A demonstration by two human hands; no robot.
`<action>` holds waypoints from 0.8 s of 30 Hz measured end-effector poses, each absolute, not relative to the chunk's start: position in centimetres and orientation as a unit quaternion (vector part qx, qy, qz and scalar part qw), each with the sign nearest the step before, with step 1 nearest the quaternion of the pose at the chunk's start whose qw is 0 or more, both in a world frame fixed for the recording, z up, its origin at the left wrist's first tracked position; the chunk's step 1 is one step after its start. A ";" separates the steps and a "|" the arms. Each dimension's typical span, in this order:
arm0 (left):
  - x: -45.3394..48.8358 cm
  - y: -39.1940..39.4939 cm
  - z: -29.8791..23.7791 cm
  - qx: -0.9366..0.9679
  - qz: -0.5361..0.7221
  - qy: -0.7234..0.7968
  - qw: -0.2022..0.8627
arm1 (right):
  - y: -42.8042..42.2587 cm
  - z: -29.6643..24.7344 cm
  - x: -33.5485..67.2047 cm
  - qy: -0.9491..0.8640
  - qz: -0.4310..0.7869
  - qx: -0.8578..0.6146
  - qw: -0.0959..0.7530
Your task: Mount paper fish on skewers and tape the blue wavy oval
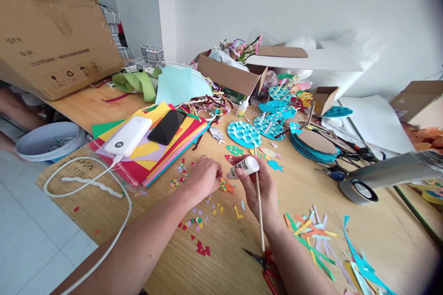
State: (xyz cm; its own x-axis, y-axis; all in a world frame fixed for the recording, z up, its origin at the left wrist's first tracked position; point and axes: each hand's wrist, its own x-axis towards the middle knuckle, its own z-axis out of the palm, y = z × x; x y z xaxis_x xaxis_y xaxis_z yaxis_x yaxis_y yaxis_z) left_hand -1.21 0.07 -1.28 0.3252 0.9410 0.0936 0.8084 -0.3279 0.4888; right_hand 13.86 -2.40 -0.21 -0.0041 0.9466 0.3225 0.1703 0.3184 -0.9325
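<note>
My right hand grips a small white glue bottle, tilted with one end toward the lower left, along with a thin wooden stick. Left of it, my left hand is closed, fingertips pinched; whatever they hold is hidden. Between the two hands lies an orange paper fish with small coloured pieces on it. More paper fish, among them a green one and a blue one, lie just beyond. A round blue wavy-patterned disc is behind them. Red-handled scissors lie by my right forearm.
Paper confetti and cut strips are scattered across the table. Coloured sheets bear a power bank and a phone. A steel flask lies at right. A cardboard box and white bucket stand left, near another person's limb.
</note>
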 end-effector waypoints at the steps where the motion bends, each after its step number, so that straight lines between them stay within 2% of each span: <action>1: -1.2 0.1 -1.3 0.795 0.182 0.551 0.179 | -2.3 0.0 14.0 -0.600 0.365 -0.462 0.541; 8: -1.2 0.2 -1.3 0.800 0.194 0.538 0.180 | -2.0 2.2 15.1 -0.523 0.386 -0.484 0.586; 16: -1.3 0.0 -1.2 0.799 0.188 0.543 0.176 | -2.5 0.9 14.5 -0.600 0.341 -0.512 0.511; 24: -1.2 -0.1 -0.7 0.797 0.175 0.548 0.184 | -2.4 -0.2 14.6 -0.621 0.326 -0.520 0.488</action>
